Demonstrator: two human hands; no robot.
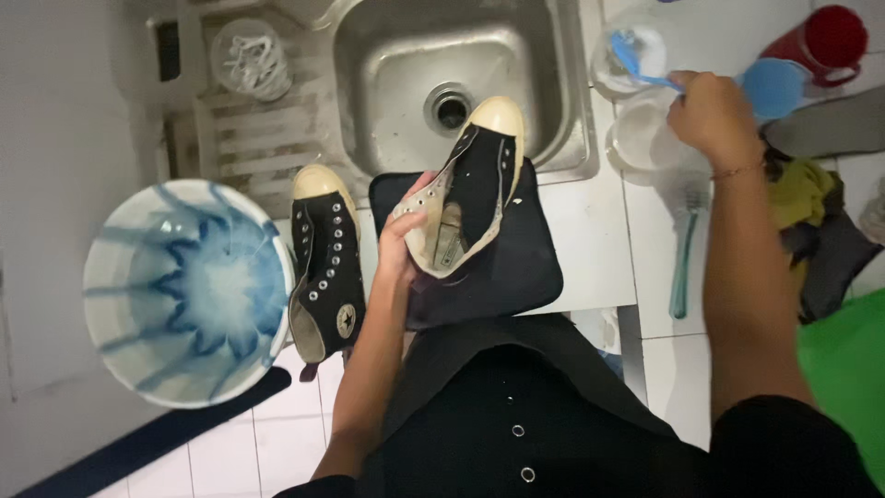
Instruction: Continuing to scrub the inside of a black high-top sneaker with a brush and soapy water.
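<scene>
Gripping black sneaker collar, left hand fingers inside.

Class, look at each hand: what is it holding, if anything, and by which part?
The left hand grips a black high-top shoe by the edge of its ankle opening. The right hand holds a blue-handled brush by the handle's end.

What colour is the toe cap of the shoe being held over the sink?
Cream, on a black shoe that the left hand holds; the head view shows it clearly.
</scene>
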